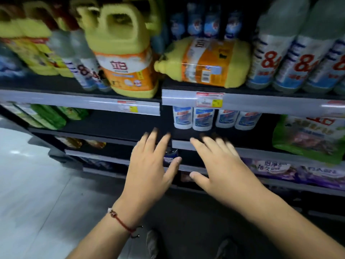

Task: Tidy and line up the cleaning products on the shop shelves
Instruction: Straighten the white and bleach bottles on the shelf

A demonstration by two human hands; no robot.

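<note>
A yellow jug (203, 61) lies toppled on the upper shelf (261, 99).

two hands (149, 165), two yellow jugs (121, 53), perhaps four white bottles (183, 117)

A large yellow jug (123, 51) with an orange and white label stands upright at the front edge of the upper shelf (80, 100), its handle on top. Just to its right, a second yellow bottle (203, 61) with an orange label lies on its side, cap pointing left toward the jug. Right of it stand tall pale bottles (291, 58) marked with red "84". On the shelf below, four small white bottles (203, 118) with blue labels stand in a row.
</note>
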